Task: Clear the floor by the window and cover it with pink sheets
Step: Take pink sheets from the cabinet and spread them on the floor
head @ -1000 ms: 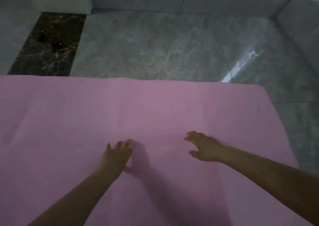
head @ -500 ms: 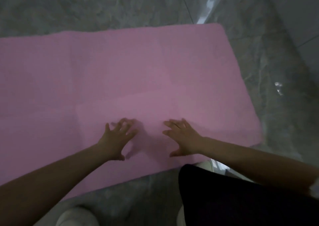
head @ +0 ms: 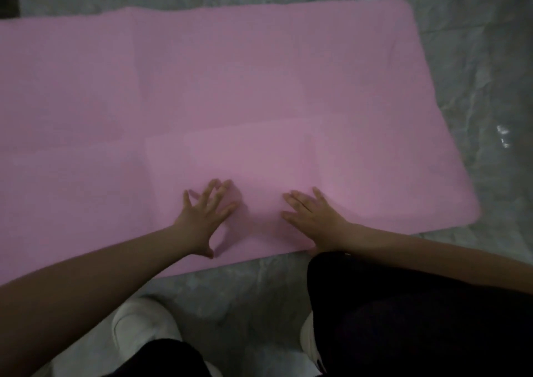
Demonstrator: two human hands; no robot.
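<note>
Pink sheet (head: 230, 94) lies flat on grey marble floor (head: 476, 59). Left hand (head: 204, 218) and right hand (head: 314, 218) splayed, palms down near its front edge, gripping nothing. Risk: sheet looks thin, floor glossy; uneven pushing could skid or ruck it.
</note>
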